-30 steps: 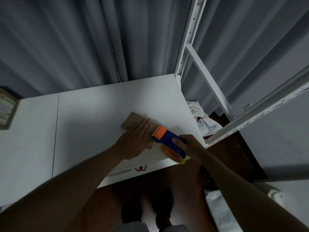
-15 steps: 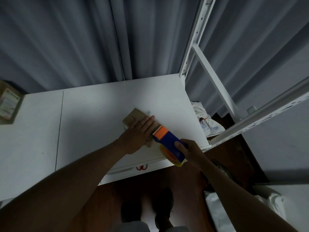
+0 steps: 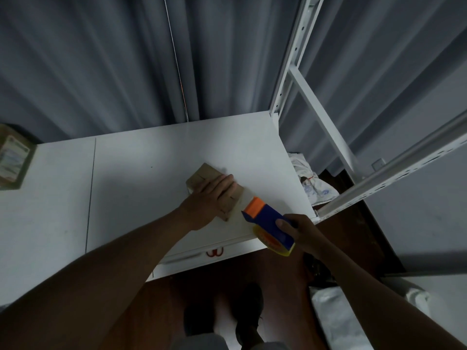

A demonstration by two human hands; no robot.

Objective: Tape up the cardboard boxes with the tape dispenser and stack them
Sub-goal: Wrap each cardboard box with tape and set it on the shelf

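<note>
Head view, looking down at a white shelf (image 3: 141,188) set against grey curtains (image 3: 113,59). A small flat cardboard box (image 3: 202,174) lies on the shelf, near its front edge and right of centre. The left hand (image 3: 209,198) rests flat on top of the box, fingers straight and together, pressing it down and covering most of its middle.

Just right of the box, the right hand (image 3: 302,232) grips the dispenser (image 3: 269,223) by its blue body, thumb on top and fingers curled round the far side. Its orange front end points toward the box's near right corner; whether it touches the cardboard is hard to tell in the dim light. The tape roll, with a yellow rim, hangs past the shelf's front edge.

A second box (image 3: 14,157) with a printed label sits at the far left of the shelf, well apart from the first. A white rack post (image 3: 290,59) rises at the shelf's right rear corner. Crumpled white bags (image 3: 313,183) lie below, to the right.
</note>
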